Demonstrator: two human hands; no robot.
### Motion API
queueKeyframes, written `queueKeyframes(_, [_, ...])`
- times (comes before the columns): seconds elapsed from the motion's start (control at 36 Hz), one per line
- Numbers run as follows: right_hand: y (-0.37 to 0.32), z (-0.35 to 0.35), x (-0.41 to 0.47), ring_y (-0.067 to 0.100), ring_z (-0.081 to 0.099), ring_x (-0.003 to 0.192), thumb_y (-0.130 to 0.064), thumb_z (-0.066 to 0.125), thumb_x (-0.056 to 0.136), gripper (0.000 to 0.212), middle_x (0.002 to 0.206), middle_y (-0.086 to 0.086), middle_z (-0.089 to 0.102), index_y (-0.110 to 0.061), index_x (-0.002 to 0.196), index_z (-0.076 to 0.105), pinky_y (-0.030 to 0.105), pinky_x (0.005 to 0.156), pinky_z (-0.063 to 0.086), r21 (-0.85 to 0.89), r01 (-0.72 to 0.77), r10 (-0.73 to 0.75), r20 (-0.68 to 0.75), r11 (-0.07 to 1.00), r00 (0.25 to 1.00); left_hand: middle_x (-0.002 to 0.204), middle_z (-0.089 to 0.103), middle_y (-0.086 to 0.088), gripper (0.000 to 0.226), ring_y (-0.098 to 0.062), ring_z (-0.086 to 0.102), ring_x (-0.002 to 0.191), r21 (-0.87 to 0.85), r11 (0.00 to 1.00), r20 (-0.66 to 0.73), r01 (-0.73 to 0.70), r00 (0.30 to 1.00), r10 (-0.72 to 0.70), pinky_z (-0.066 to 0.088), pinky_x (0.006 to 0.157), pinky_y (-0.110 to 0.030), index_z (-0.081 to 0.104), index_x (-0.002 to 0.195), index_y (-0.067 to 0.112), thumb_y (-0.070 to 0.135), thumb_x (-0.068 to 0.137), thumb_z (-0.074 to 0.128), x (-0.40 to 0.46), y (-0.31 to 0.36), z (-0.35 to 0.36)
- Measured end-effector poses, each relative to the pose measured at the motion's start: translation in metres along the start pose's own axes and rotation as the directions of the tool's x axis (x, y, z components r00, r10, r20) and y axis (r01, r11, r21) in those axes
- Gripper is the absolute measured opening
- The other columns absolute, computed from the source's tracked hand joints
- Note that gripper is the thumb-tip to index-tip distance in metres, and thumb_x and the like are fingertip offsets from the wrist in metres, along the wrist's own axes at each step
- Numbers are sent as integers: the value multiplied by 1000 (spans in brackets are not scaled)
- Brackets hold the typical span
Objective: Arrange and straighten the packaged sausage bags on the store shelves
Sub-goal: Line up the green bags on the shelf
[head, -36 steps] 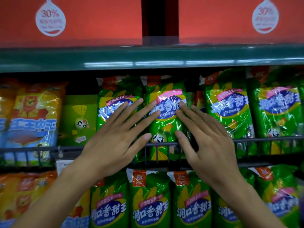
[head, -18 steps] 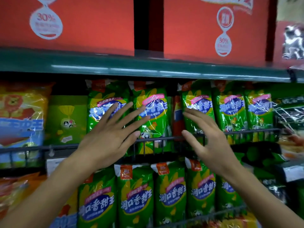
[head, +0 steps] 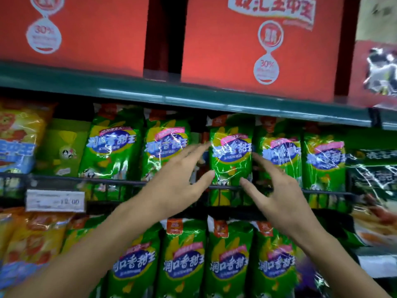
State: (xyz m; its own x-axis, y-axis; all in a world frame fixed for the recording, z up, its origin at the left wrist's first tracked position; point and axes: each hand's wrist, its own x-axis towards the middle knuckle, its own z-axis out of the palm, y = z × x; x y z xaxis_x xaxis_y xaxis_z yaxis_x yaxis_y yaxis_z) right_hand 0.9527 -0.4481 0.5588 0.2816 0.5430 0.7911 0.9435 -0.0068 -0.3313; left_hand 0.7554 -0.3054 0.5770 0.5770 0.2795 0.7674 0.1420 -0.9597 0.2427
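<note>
Store shelf [head: 193, 100], green sausage bag [head: 231, 155] (upright) between left hand [head: 178, 179], right hand [head: 279, 190]

A dark gap [head: 203, 151] opens between two green sausage bags, the second bag [head: 166, 147] and the third bag [head: 231, 155]; the left hand [head: 178, 181] fills its mouth. Rightward the bags stand tight, touching, with no slot. A wire rail [head: 120, 182] crosses the bags' lower fronts. The green shelf edge [head: 193, 97] sits close above their tops, leaving little headroom.
</note>
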Motion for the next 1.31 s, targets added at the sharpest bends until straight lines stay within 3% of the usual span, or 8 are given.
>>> queueKeyframes(0.11, [6,-8,9,18,56,130,-64,59,89,77,141,-5,62,-31,155,41,41,107,48,-9,30,-30,21,999,999,165,33,-6,86,-19,49,140,37,983,62,179,981,-181,43,117,-41,5,167,29,48,101,59,20,13,26])
queueKeyframes(0.25, [13,-4,12,19,64,118,-63,63,88,69,126,-4,70,-32,149,51,42,98,55,6,62,-61,-53,998,997,120,63,-20,91,-7,58,61,156,957,80,245,963,-259,45,55,-22,-17,160,40,47,104,54,29,10,41])
queueKeyframes(0.33, [17,1,12,21,67,103,-59,68,86,64,109,-3,72,-32,143,58,43,88,56,75,72,-66,-86,995,994,106,71,-4,88,-27,71,74,17,962,17,271,962,-272,59,70,-50,-6,162,42,33,104,60,30,13,41])
queueKeyframes(0.58, [23,6,8,11,57,130,-44,74,91,64,144,-8,60,-30,149,51,34,111,47,203,161,-151,-62,966,987,102,49,56,78,-21,66,80,-69,978,-223,197,952,-208,57,54,-28,20,162,42,11,103,62,31,12,34])
queueKeyframes(0.86, [9,18,9,11,46,139,-55,66,91,68,159,-19,38,-36,152,45,35,114,40,92,161,-163,17,983,987,97,60,5,81,-5,59,56,65,970,-34,232,972,-230,53,50,-28,3,163,41,16,106,54,19,-6,21])
queueKeyframes(0.97, [5,17,9,17,57,128,-57,62,91,64,159,-18,37,-41,151,44,47,106,50,82,133,-136,26,988,990,112,59,-6,84,-15,51,90,41,967,67,250,965,-253,58,91,-54,0,161,48,12,106,53,14,-10,17])
queueKeyframes(1.08, [-3,18,13,26,55,134,-65,53,92,69,164,-8,35,-46,155,33,52,107,47,-18,98,-96,84,995,992,166,35,0,79,-12,40,147,50,983,68,175,982,-178,36,123,-38,7,165,37,10,106,52,7,-8,17])
queueKeyframes(1.31, [-9,12,16,22,48,141,-69,54,88,75,160,-8,42,-42,156,36,51,110,46,5,85,-85,68,996,994,168,31,-4,73,-12,53,118,55,990,-1,128,992,-128,40,91,-6,13,166,26,5,105,49,13,-4,18])
